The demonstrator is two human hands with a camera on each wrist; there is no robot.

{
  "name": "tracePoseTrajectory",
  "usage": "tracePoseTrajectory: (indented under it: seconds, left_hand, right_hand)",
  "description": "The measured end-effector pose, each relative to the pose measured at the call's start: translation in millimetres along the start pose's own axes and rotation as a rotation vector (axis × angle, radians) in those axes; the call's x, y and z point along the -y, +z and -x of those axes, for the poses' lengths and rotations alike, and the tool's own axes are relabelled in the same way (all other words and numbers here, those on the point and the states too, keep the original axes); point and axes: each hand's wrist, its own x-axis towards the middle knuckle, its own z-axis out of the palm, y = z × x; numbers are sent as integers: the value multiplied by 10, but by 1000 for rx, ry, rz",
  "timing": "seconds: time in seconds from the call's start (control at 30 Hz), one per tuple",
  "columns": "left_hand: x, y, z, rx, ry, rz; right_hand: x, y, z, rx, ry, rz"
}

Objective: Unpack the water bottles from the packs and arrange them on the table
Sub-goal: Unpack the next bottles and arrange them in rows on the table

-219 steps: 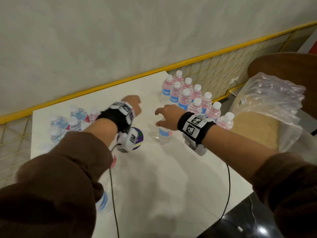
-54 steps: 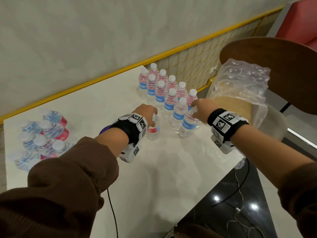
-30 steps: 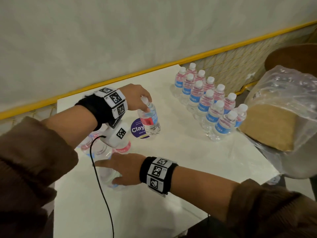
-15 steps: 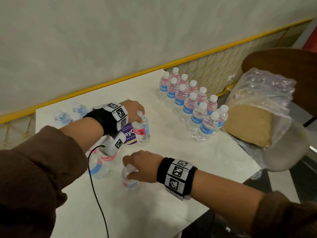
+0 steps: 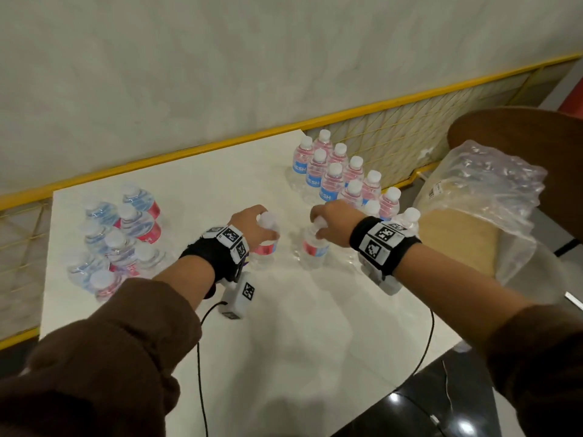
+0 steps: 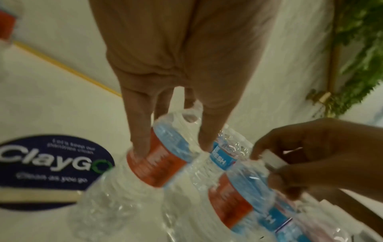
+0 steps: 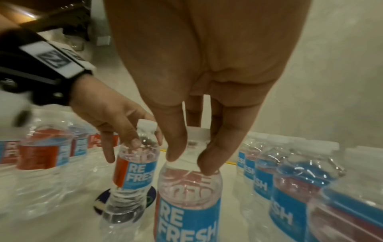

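Two small clear water bottles with red and blue labels are held upright side by side at mid-table. My left hand grips the neck of the left bottle, also shown as the bottle in the left wrist view. My right hand pinches the other bottle just under its cap; the right wrist view shows this bottle up close. Whether their bases touch the table is unclear. Several unpacked bottles stand in two rows at the far right. A wrapped pack lies at the left.
The white table ends close on the right and front. An empty plastic wrap sits on a chair beside the table's right edge. A round dark sticker lies under the left bottle. A yellow mesh rail runs behind.
Both hands have moved right, away from the pack, each carrying its bottle. The right hand's bottle has come up from the table's front to beside the left one, near the rows.
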Motion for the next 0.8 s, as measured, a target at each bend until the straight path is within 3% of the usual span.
tracePoseTrajectory:
  seconds: [0.2, 0.63, 0.8]
  left_hand:
    - [9, 110, -41, -177, -42, 236]
    - [76, 108, -242, -235, -2, 413]
    - [112, 122, -293, -229, 41, 440]
  right_hand:
    - [-71, -208, -597, -54, 34, 46]
    - [88, -558, -1722, -119, 180, 66]
    - [95, -522, -1906, -175, 224, -50]
